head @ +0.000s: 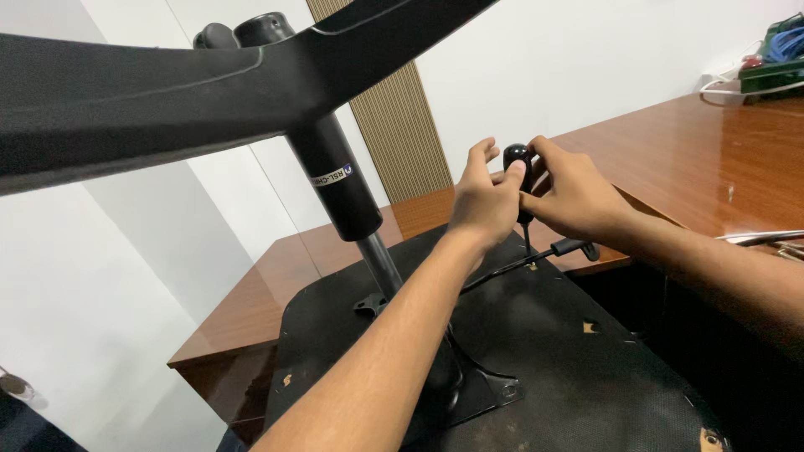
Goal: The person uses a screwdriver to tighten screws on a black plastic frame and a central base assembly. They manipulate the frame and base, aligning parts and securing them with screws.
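An office chair lies upside down, its black seat underside (pixel 544 351) facing me. The gas lift cylinder (pixel 339 180) rises from the seat's metal plate (pixel 494 389) to the black star base (pixel 151 92) that crosses the top of the view. A thin lever (pixel 502 266) runs out from the mechanism to a black knob (pixel 517 156) at the seat's far edge. My left hand (pixel 484 201) and my right hand (pixel 574 197) close around that knob from either side, fingers on it.
A brown wooden desk (pixel 695 142) wraps around behind the chair. A green box with cables (pixel 775 67) sits at its far right corner. A ribbed beige wall panel (pixel 402 125) stands behind. Metal rods (pixel 758 238) lie on the desk at right.
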